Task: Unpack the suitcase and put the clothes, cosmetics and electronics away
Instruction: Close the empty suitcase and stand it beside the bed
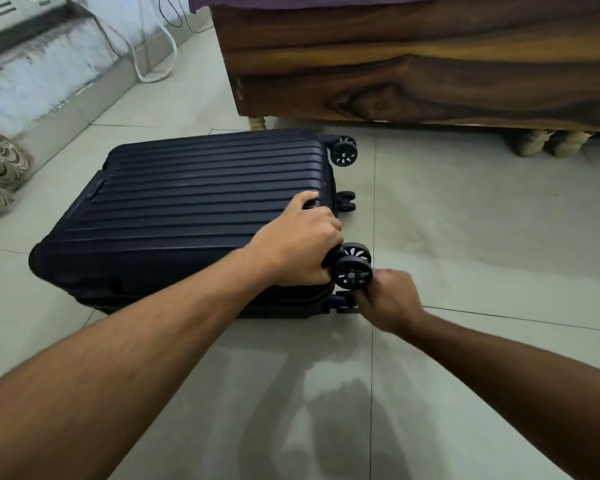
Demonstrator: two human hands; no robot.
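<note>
Clearly, the suitcase (187,216) lay shut on the floor (465,237) beside the bed (395,64), looking rigid and heavy; my left hand (298,242) gripped its wheeled corner, my right hand (387,299) clutched the lower wheel bracket.

suitcase (194,216) flat on floor, closed | left hand (298,240) grips wheel corner | right hand (390,301) curled (blurred)

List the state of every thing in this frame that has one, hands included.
suitcase: closed, lying flat on the floor, wheels toward the right.
left hand: grips the suitcase's near wheel-end corner, fingers curled over the edge.
right hand: curled at the suitcase's lower corner beside the wheel; what it holds cannot be made out.
cable: lying loose along the wall.
</note>
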